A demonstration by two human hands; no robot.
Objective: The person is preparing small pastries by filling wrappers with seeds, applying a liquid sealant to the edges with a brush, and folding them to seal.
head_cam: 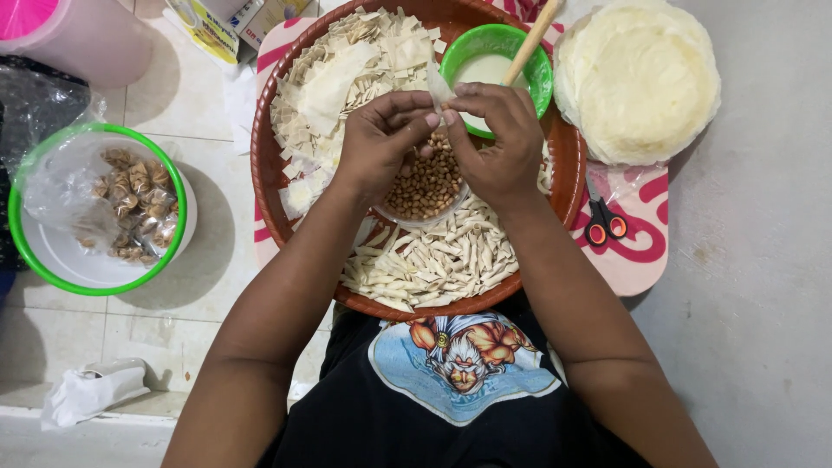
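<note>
A: From the head camera, what's underneath everything?

B: A pale tiled floor (173, 95), with grey concrete (763, 260) on the right. A pink-and-white board (641, 251) lies on it, carrying a brown tray (568, 165).

A: What's around the tray?

B: A stack of round wrappers (637, 78) and orange-handled scissors (604, 224) to the right, and a green-rimmed bowl (95, 208) with bagged snacks to the left.

A: And the hands?

B: The left hand (381, 139) and right hand (498, 139) meet over a bowl of peanuts (429, 186) in the tray, both pinching one wrapper strip (438, 87) between the fingertips.

A: How does the strip look?

B: Thin, pale, slightly translucent, standing up just in front of the green paste cup (494, 56). Cut strips (347, 78) lie behind, finished rolls (442, 256) in front.
</note>
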